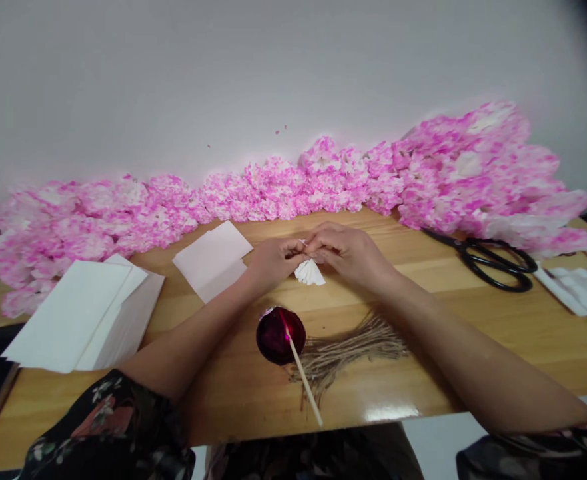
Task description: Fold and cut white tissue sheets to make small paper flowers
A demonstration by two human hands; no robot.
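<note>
On the wooden tabletop (pixel 233 400), a stick (pixel 304 381) leans in a bowl (pixel 268 311) of dark-red liquid (pixel 273 343); both hands (pixel 276 262) (pixel 352 250) pinch pleated paper (pixel 310 272).

The tabletop (pixel 233 393) is smooth, glossy wood — the pleated piece (pixel 310 273) and stacked sheets (pixel 68 313) matt paper, the flowers (pixel 273 190) crinkled, tissue-like, the string bundle (pixel 358 343) rough, fibrous.

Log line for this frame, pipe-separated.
left hand: holding fanned white paper | right hand: holding same paper | nearer body: dark-red dish, pale stick | right: black scissors
</note>
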